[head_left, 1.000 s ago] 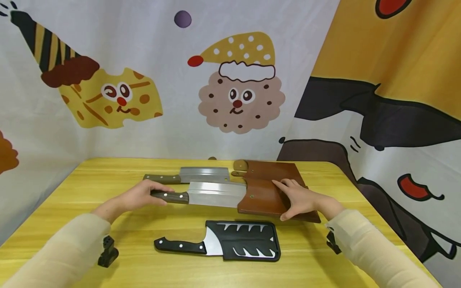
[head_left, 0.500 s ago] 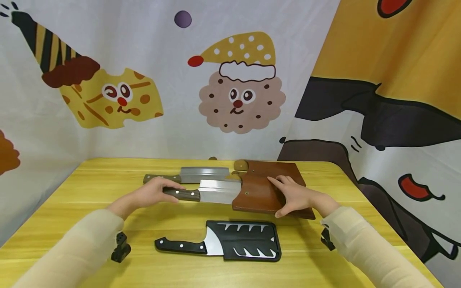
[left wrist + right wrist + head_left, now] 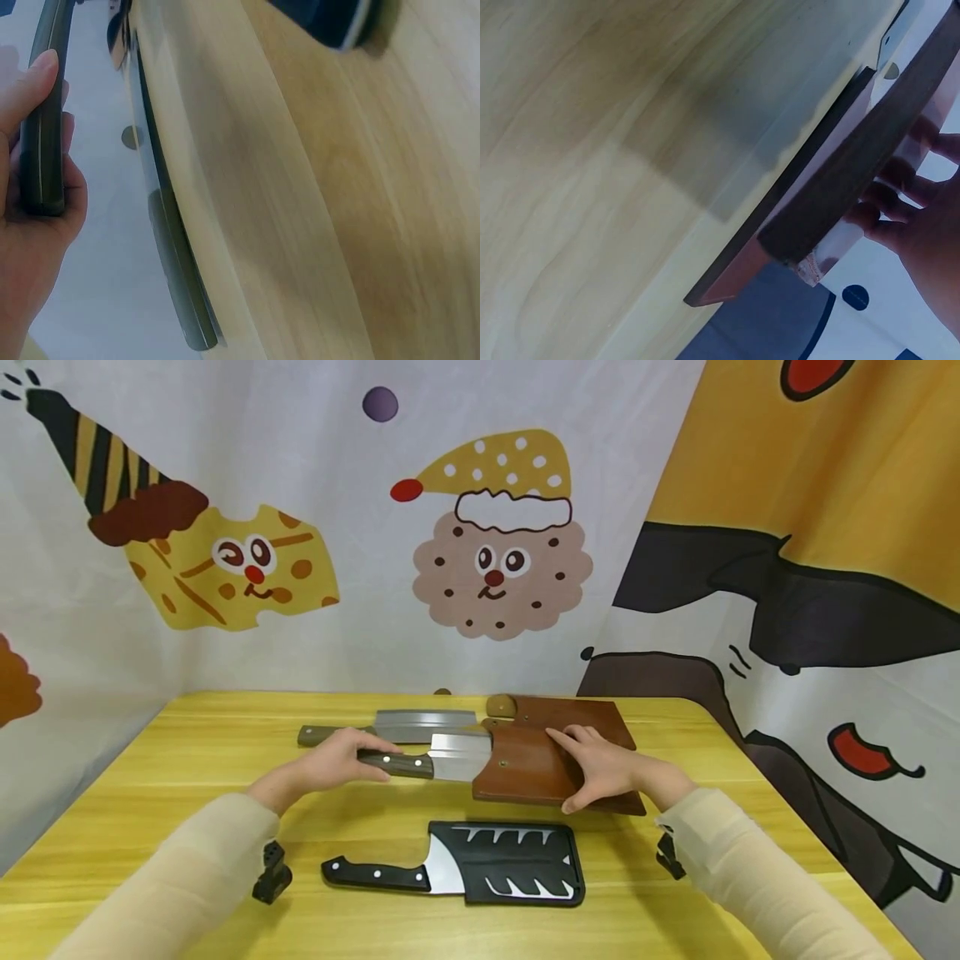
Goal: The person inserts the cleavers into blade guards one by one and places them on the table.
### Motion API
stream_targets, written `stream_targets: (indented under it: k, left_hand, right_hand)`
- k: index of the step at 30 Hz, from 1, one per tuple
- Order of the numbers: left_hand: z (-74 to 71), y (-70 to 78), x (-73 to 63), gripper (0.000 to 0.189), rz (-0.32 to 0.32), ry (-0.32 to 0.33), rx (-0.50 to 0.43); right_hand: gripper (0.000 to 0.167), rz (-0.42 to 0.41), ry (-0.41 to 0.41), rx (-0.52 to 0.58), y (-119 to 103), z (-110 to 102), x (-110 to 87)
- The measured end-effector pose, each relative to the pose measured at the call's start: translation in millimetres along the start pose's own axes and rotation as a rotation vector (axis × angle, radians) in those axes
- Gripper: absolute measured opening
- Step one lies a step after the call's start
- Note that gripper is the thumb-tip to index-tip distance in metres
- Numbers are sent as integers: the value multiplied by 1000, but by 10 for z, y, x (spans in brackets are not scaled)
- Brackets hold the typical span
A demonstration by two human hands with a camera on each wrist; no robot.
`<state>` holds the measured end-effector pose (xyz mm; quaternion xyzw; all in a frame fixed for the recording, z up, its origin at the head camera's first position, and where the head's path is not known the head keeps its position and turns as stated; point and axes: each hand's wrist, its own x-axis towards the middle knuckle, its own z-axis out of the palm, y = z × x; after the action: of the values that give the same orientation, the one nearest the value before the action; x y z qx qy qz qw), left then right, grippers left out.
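Note:
My left hand (image 3: 337, 760) grips the dark wooden handle (image 3: 46, 120) of a cleaver (image 3: 461, 757). Most of its blade is inside a brown leather sheath (image 3: 517, 768), with a strip of bare steel showing near the handle. Across that sheath lies my right hand (image 3: 607, 768), thumb at the near edge and fingers over the upper side, holding it. In the right wrist view, the held sheath is raised above the table, fingers (image 3: 904, 191) along its face. Behind the held pair, a second cleaver (image 3: 423, 720) lies on the table.
A second brown leather sheath (image 3: 592, 714) lies at the back of the wooden table (image 3: 225, 727), partly covered by the held one. In front lies a black-handled kitchen knife (image 3: 382, 874) with its blade in a black plastic guard (image 3: 517, 864). A patterned curtain hangs behind.
My left hand has moved right, sliding the cleaver deeper into the sheath, so less blade shows. My right hand and the sheath have shifted slightly left.

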<state>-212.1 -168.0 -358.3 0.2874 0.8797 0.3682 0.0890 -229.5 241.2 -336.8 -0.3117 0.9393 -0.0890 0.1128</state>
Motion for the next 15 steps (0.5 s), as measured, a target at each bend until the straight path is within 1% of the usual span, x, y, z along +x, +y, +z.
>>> stream_targets:
  k: [6, 13, 15]
  left_hand:
    - [42, 57, 41, 40, -6, 3, -23]
    - [80, 91, 86, 39, -10, 15, -15]
    - [92, 90, 103, 39, 0, 16, -6]
  right_hand:
    - [114, 5, -7, 6, -49, -13, 33]
    - [114, 11, -29, 29, -99, -16, 75]
    - [114, 9, -32, 24, -116, -13, 90]
